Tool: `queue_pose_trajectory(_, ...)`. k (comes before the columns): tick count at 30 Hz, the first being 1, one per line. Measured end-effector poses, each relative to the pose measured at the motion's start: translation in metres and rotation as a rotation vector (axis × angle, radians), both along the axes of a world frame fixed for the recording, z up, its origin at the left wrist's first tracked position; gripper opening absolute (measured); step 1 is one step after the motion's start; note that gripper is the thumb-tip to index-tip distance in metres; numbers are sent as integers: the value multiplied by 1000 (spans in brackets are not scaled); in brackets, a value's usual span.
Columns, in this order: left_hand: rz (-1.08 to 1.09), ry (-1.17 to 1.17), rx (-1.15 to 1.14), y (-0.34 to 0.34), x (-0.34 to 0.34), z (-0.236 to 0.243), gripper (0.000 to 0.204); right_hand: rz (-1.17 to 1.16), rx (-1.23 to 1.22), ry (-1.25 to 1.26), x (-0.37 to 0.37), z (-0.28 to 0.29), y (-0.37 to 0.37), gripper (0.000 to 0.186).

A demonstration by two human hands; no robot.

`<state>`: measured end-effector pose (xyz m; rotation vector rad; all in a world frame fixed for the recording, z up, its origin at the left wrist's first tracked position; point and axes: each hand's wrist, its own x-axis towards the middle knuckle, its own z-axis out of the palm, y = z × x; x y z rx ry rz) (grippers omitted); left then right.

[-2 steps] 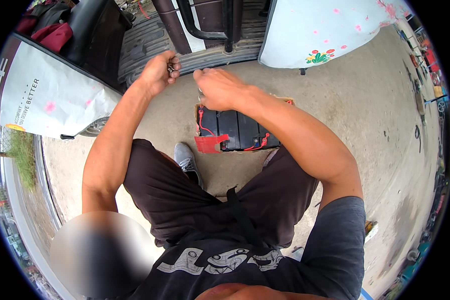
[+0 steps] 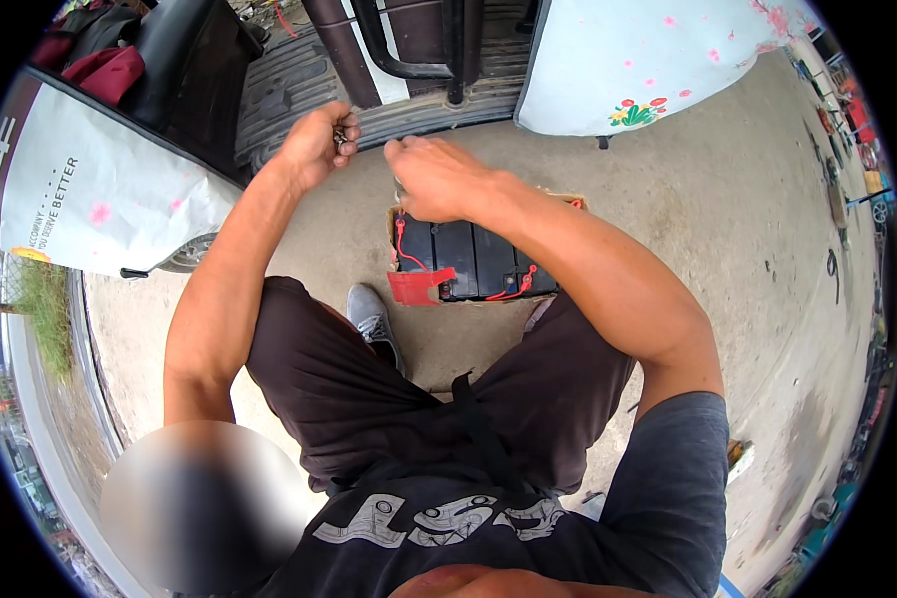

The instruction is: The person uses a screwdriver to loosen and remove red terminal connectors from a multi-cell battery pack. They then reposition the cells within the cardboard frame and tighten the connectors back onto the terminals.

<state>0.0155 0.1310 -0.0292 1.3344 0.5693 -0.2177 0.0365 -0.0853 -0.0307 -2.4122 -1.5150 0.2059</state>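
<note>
My left hand (image 2: 317, 145) is raised in front of the vehicle's doorway, its fingers curled around several small metal pieces, like screws or bolts (image 2: 340, 136). To the right of it and apart from it, my right hand (image 2: 437, 177) is closed with its back toward me. Whatever its fingers pinch is hidden. Below that hand, a block of black batteries (image 2: 478, 257) sits on the ground in a cardboard surround, partly covered by my right forearm. Red cables (image 2: 513, 289) run along its top, and a red flap (image 2: 419, 286) lies over the near left corner.
Ahead stands a small vehicle with a ribbed floor (image 2: 289, 85), a black bar (image 2: 409, 70) and white flowered panels (image 2: 648, 70) on either side. My grey shoe (image 2: 369, 314) is planted left of the batteries. Assorted clutter (image 2: 847, 130) lines the far right edge of the concrete.
</note>
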Motion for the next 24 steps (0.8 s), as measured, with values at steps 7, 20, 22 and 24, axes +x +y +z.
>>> queue_pose_trajectory(7, -226, 17, 187, 1, 2, -22, 10, -132, -100, 137, 0, 12, -2, 44)
queue_pose_trajectory(20, -525, -161, 906, -6, -64, -184, 17, -95, -62, 126, 1, 10, 0, 44)
queue_pose_trajectory(22, -522, -139, 977, -21, -66, -182, 17, -25, 29, 53, 3, 1, -3, 42)
queue_pose_trajectory(24, -520, -151, 1046, -28, -68, -181, 18, 9, 92, 8, 3, -6, -4, 41)
